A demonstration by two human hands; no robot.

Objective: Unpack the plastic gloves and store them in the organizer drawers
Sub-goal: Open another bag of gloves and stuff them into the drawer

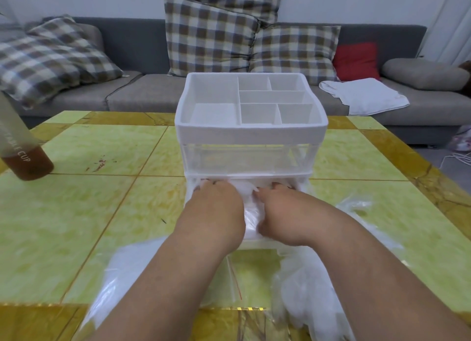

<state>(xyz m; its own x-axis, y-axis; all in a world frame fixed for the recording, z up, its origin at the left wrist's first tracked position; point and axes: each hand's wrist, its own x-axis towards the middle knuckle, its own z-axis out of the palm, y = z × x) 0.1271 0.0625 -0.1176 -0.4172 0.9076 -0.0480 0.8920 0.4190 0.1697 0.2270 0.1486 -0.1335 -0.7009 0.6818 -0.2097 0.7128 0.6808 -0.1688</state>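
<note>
Both my hands are down in the pulled-out bottom drawer (pixel 190 191) of the white organizer (pixel 251 134), which stands in the middle of the yellow-green tiled desk (pixel 76 213). My left hand (pixel 216 203) lies palm down on the plastic gloves (pixel 248 196) in the drawer, fingers reaching forward towards its back and pressing on them. My right hand (pixel 280 210) lies just beside it, also palm down and pressing, with a crumpled ridge of gloves showing between the two. The clear upper drawer (pixel 244 159) is pushed in. Nearer to me, a flat clear bag (pixel 122 272) lies on the desk by my left forearm, and a loose heap of more gloves (pixel 300 297) lies by my right. A bottle of brown liquid (pixel 25 159) stands at the desk's left edge.
</note>
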